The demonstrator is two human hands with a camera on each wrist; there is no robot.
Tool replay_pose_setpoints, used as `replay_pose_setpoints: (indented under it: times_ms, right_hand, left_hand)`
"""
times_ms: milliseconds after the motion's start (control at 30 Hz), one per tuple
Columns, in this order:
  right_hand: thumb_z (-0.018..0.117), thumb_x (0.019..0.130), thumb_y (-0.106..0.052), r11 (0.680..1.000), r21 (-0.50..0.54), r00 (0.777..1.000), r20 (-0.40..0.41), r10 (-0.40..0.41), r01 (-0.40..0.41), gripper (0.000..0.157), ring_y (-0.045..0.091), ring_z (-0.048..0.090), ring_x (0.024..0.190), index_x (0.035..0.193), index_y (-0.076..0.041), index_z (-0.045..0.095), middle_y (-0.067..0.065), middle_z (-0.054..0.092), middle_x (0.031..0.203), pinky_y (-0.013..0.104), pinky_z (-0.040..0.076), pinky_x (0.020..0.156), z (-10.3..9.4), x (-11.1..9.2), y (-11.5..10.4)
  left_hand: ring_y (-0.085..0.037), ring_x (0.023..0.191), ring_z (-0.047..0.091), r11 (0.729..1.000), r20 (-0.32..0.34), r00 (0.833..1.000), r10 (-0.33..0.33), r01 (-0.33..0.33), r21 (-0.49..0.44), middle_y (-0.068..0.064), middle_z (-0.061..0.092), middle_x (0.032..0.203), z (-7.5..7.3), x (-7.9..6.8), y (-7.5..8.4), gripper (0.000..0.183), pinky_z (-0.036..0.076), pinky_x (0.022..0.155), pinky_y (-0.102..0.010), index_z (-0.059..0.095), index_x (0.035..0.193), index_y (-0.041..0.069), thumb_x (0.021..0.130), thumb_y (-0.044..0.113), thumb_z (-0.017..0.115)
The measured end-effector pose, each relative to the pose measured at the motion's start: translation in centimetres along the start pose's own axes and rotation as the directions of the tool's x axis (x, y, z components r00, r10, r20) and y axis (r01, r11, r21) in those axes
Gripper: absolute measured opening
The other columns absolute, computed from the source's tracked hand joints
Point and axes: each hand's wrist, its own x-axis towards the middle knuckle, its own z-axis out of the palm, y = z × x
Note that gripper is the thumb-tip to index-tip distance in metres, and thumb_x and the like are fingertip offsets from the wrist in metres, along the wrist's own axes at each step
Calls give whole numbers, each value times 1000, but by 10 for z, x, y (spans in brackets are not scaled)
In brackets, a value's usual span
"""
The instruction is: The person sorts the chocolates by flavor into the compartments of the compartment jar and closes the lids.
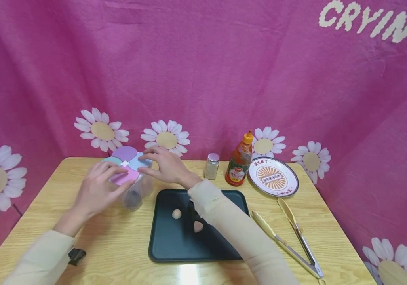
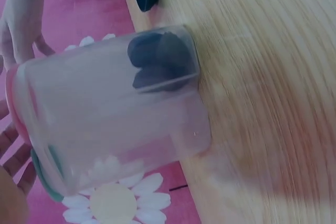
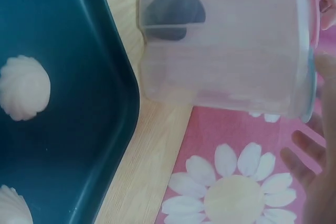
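A clear plastic storage canister (image 2: 115, 108) stands upright at the left back of the table, divided inside, with several dark pieces (image 3: 176, 14) at the bottom of one compartment. Its flower-shaped lid (image 1: 125, 163) has purple, blue, pink and green petals around a small white centre. From the left, my left hand (image 1: 94, 190) reaches over the pink petal, fingers and thumb spread on or just above it. My right hand (image 1: 166, 166) comes from the other side, with fingers at the blue petal. Neither hand's exact contact is clear.
A dark tray (image 1: 168, 247) lies front centre, bearing a ridged pale piece (image 1: 176, 214) and a rounded triangular one (image 1: 198, 227). Behind it stand a small jar (image 1: 211, 168) and a red sauce bottle (image 1: 238, 162). A patterned plate (image 1: 289, 178) and metal tongs (image 1: 303, 241) lie right.
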Motion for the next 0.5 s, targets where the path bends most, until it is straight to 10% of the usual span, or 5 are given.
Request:
replay_pose_setpoints:
  times_ms: [500]
  right_hand:
    - [66,101,-51,1000,18,999,34,-15,14,47,16,56,136,140,-26,68,-1,62,147,32,52,112,5,-1,3]
  left_hand:
    - [-35,105,62,999,-3,999,-38,38,31,-14,70,103,2,-2,4,35,50,88,-55,78,101,5,71,13,94]
